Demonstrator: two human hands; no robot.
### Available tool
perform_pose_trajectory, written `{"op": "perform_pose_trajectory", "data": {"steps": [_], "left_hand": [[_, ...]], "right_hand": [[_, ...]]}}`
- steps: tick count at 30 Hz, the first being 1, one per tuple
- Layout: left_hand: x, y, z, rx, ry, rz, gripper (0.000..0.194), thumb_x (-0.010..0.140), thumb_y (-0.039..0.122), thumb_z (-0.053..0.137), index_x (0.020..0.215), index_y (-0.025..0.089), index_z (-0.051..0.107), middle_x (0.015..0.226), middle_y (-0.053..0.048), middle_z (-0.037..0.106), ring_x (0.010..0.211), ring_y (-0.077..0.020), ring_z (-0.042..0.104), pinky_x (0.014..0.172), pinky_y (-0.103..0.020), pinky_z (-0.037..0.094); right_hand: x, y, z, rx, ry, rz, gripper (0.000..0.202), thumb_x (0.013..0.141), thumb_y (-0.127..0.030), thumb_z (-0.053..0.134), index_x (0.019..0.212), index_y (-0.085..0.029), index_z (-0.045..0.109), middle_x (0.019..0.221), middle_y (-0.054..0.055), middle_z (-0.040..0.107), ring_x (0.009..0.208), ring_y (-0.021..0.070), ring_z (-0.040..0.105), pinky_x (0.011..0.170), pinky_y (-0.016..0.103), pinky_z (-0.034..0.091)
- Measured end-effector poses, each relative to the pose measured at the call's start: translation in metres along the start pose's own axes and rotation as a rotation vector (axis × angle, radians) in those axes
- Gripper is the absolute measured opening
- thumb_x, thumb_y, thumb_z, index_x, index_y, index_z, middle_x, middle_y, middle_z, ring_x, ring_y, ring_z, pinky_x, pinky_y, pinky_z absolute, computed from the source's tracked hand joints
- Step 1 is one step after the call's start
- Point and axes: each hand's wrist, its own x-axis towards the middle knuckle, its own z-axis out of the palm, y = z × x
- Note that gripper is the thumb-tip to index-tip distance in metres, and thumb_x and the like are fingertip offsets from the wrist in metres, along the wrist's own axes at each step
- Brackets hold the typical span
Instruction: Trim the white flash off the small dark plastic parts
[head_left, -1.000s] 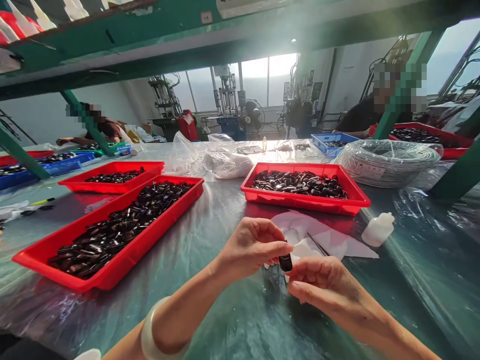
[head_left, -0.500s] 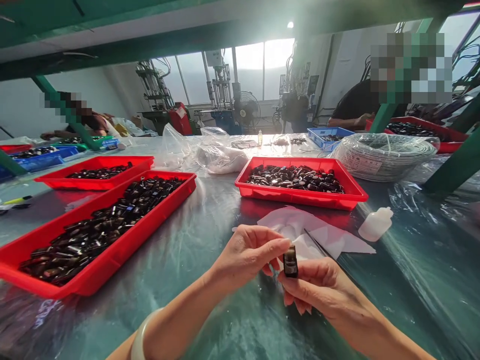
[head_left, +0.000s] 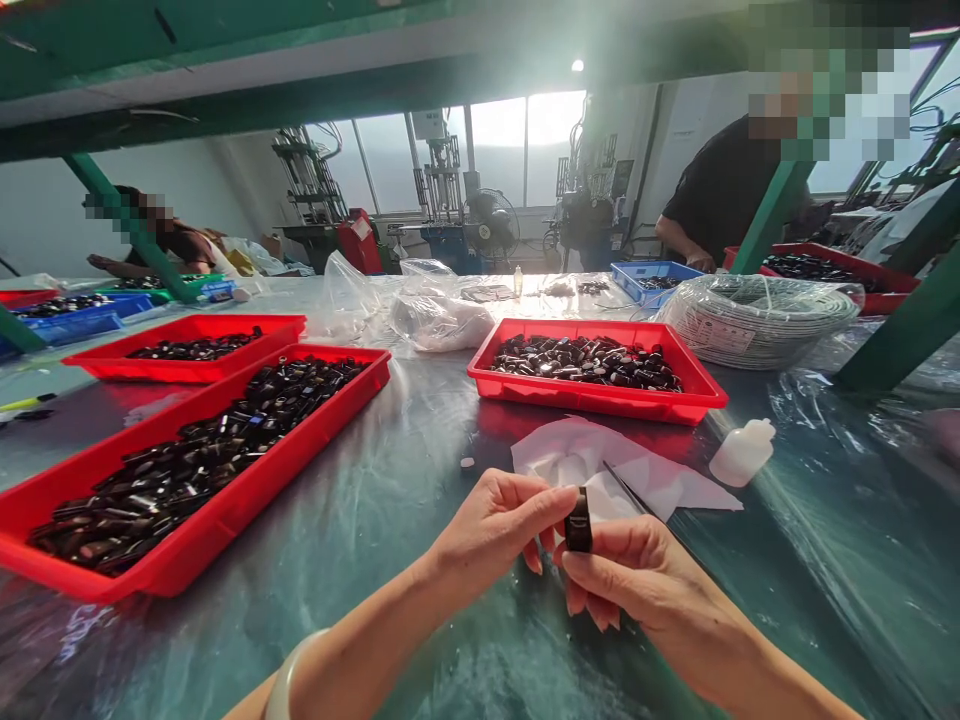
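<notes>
Between my two hands is a small black plastic piece [head_left: 578,522], held upright with faint pale marking on its face. My left hand [head_left: 501,520] pinches its upper left edge with thumb and forefinger. Lower down, the thumb and fingers of my right hand [head_left: 637,568] grip its right side. Just beyond the hands lies a crumpled white cloth [head_left: 551,447], with thin dark tweezers [head_left: 630,490] resting across it. A white squeeze bottle [head_left: 742,452] lies tilted to the right of the cloth.
A red tray [head_left: 600,402] of black pieces sits ahead; a long red tray [head_left: 247,480] and another red tray [head_left: 180,322] are at left. A wrapped cable coil [head_left: 757,320] stands at right. Green shelf posts [head_left: 892,335] flank the table. Two people work across it.
The black piece has been turned, so its lighter top end no longer shows. Both hands keep hold of it. At the far right, a person has risen and leans over a tray.
</notes>
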Motion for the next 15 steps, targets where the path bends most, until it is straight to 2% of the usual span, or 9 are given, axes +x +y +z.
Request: {"op": "perform_pose_trajectory", "data": {"steps": [6, 9, 10, 11, 12, 13, 15], "left_hand": [[-0.001, 0.000, 0.003, 0.047, 0.011, -0.003, 0.038, 0.076, 0.046, 0.057, 0.062, 0.011, 0.061, 0.053, 0.001, 0.047, 0.047, -0.0065, 0.042, 0.044, -0.018, 0.034], [-0.001, -0.001, 0.003, 0.065, 0.028, 0.019, 0.038, 0.075, 0.044, 0.059, 0.059, 0.010, 0.061, 0.054, 0.001, 0.048, 0.046, -0.0064, 0.042, 0.044, -0.018, 0.035], [-0.001, -0.001, 0.002, 0.057, 0.039, 0.022, 0.037, 0.076, 0.044, 0.058, 0.060, 0.010, 0.061, 0.054, 0.000, 0.049, 0.047, -0.0067, 0.043, 0.044, -0.018, 0.036], [0.000, -0.001, 0.001, 0.040, 0.051, 0.023, 0.036, 0.076, 0.043, 0.058, 0.062, 0.010, 0.062, 0.056, 0.000, 0.051, 0.048, -0.0073, 0.045, 0.045, -0.018, 0.037], [0.000, -0.002, 0.000, 0.019, 0.066, 0.022, 0.035, 0.077, 0.042, 0.058, 0.064, 0.011, 0.062, 0.058, -0.001, 0.054, 0.050, -0.0079, 0.048, 0.046, -0.018, 0.039], [0.001, -0.002, 0.000, -0.006, 0.081, 0.017, 0.033, 0.078, 0.042, 0.057, 0.067, 0.011, 0.062, 0.062, -0.003, 0.057, 0.052, -0.0085, 0.051, 0.046, -0.018, 0.040], [0.001, -0.001, 0.000, -0.049, 0.096, -0.001, 0.032, 0.079, 0.040, 0.056, 0.071, 0.010, 0.063, 0.071, -0.005, 0.062, 0.056, -0.0097, 0.056, 0.048, -0.018, 0.043]], "right_hand": [[0.000, -0.001, 0.001, -0.018, -0.016, -0.017, 0.032, 0.072, -0.047, 0.064, 0.079, -0.016, 0.070, 0.057, -0.001, 0.054, 0.048, 0.0068, 0.039, 0.049, 0.021, 0.029], [-0.002, -0.005, -0.002, -0.153, -0.016, -0.014, 0.030, 0.072, -0.046, 0.063, 0.072, -0.017, 0.069, 0.058, -0.001, 0.054, 0.050, 0.0078, 0.040, 0.048, 0.022, 0.030], [-0.002, -0.006, -0.004, -0.229, 0.020, -0.024, 0.030, 0.072, -0.045, 0.063, 0.068, -0.017, 0.068, 0.057, -0.002, 0.053, 0.050, 0.0081, 0.040, 0.047, 0.022, 0.029], [-0.002, -0.008, -0.008, -0.309, 0.100, -0.051, 0.030, 0.073, -0.046, 0.062, 0.066, -0.017, 0.067, 0.055, -0.002, 0.053, 0.049, 0.0087, 0.040, 0.046, 0.022, 0.029], [-0.002, -0.010, -0.014, -0.392, 0.234, -0.103, 0.030, 0.073, -0.046, 0.061, 0.066, -0.017, 0.065, 0.055, -0.001, 0.053, 0.049, 0.0096, 0.041, 0.046, 0.023, 0.030], [-0.003, -0.012, -0.020, -0.465, 0.421, -0.184, 0.030, 0.073, -0.047, 0.061, 0.069, -0.018, 0.065, 0.056, -0.001, 0.055, 0.049, 0.0108, 0.043, 0.047, 0.024, 0.032], [-0.002, -0.018, -0.037, -0.580, 0.884, -0.390, 0.028, 0.072, -0.047, 0.062, 0.083, -0.021, 0.063, 0.073, 0.002, 0.062, 0.061, 0.0155, 0.052, 0.055, 0.028, 0.040]]}}
